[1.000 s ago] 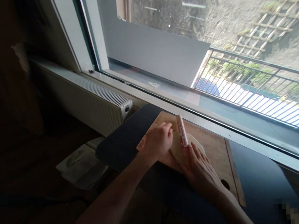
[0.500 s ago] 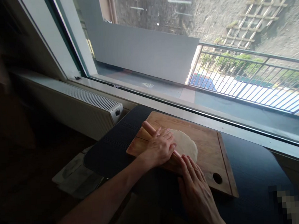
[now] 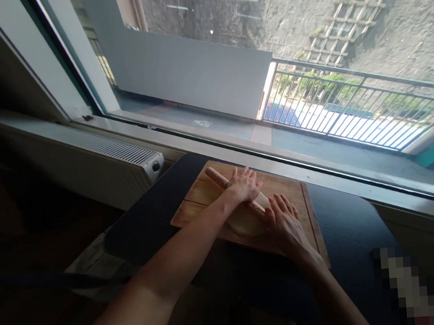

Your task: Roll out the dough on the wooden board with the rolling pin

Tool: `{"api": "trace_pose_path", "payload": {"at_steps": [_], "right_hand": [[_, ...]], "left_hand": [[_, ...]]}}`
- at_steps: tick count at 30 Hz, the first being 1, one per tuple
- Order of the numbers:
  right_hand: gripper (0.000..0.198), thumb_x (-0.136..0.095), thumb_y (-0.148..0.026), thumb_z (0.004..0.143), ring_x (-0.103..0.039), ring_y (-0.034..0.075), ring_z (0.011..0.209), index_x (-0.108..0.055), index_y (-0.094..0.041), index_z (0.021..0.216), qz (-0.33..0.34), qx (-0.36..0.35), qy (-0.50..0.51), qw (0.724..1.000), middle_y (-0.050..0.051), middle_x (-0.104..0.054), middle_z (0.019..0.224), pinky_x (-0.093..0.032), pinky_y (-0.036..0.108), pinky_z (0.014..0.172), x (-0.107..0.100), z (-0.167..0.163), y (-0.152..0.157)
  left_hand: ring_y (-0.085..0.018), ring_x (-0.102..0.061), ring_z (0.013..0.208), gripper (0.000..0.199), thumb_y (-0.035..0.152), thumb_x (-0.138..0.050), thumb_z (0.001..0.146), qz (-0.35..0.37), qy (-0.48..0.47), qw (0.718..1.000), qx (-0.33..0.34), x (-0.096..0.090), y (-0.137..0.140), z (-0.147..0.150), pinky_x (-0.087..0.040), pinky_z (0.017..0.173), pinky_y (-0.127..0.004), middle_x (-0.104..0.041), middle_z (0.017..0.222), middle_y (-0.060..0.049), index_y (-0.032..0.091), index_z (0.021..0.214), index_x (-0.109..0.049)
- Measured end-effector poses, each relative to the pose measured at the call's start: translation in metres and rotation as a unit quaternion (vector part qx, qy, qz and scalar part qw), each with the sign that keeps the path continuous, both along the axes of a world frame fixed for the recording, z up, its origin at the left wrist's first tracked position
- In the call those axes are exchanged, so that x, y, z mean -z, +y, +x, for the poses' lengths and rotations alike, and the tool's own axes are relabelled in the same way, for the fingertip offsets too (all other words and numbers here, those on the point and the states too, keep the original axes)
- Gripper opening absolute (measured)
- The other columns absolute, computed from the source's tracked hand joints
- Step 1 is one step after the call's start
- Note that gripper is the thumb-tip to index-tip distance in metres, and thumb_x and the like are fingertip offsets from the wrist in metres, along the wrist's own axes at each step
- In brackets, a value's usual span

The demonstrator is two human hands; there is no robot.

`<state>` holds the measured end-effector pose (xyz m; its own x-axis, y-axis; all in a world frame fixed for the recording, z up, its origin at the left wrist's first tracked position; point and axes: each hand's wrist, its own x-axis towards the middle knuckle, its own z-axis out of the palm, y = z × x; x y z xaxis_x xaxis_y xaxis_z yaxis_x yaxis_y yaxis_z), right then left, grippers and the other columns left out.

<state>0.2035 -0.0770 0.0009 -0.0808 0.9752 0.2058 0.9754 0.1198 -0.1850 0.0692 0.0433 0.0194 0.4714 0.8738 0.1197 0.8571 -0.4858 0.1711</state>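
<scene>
A wooden rolling pin [image 3: 215,176] lies slantwise across a flat sheet of pale dough [image 3: 243,224] on a wooden cutting board [image 3: 190,211]. My left hand [image 3: 244,184] rests flat on top of the pin near its middle, fingers stretched forward and slightly apart. On the pin's right end lies my right hand [image 3: 283,218], palm down with its fingers straight and spread. Neither hand wraps round the pin. Dough shows on both sides of it; my hands and left forearm hide part of the dough and pin.
The board sits on a dark table [image 3: 350,227] with rounded corners, pushed against a window sill [image 3: 209,150]. A white radiator [image 3: 127,161] stands along the wall at the left. A pixelated patch [image 3: 403,278] covers something at the lower right. Outside, a railing [image 3: 346,104] is visible.
Both hands have pushed the rolling pin forward, away from me, over the dough. More dough now shows on the near side of the pin. The view has shifted slightly right.
</scene>
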Motion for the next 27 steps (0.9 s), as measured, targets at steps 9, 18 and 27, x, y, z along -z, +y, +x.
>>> {"api": "trace_pose_path", "payload": {"at_steps": [9,18,27], "right_hand": [[0.05,-0.035,-0.025,0.092,-0.016,0.022,0.139,-0.032,-0.011,0.14,0.076,-0.138,0.006,0.987,0.009,-0.028,0.147,-0.023,0.043,0.111,0.015,-0.037,-0.066],[0.053,-0.026,-0.041,0.095,-0.013,0.025,0.139,-0.039,-0.011,0.136,0.034,-0.012,-0.004,0.999,0.011,-0.032,0.146,-0.013,0.048,0.111,0.0,-0.017,0.0],[0.054,-0.029,-0.04,0.094,-0.011,0.023,0.139,-0.035,-0.011,0.139,0.028,-0.089,-0.001,0.996,0.01,-0.029,0.147,-0.015,0.045,0.112,0.006,-0.026,-0.037]], "left_hand": [[-0.019,-0.017,0.139,0.052,0.039,-0.02,0.094,0.077,-0.021,0.997,0.003,0.017,-0.1,-0.083,-0.009,0.114,-0.043,-0.033,0.147,-0.006,0.014,0.137,-0.037],[-0.025,-0.016,0.139,0.059,0.043,-0.018,0.092,0.002,0.025,0.999,-0.044,0.005,-0.021,-0.03,-0.007,0.111,-0.053,-0.033,0.146,-0.011,0.01,0.136,-0.038],[-0.022,-0.014,0.14,0.057,0.041,-0.017,0.094,0.038,0.014,0.998,-0.045,0.011,-0.066,-0.056,-0.002,0.113,-0.048,-0.031,0.147,-0.009,0.011,0.137,-0.036]]}}
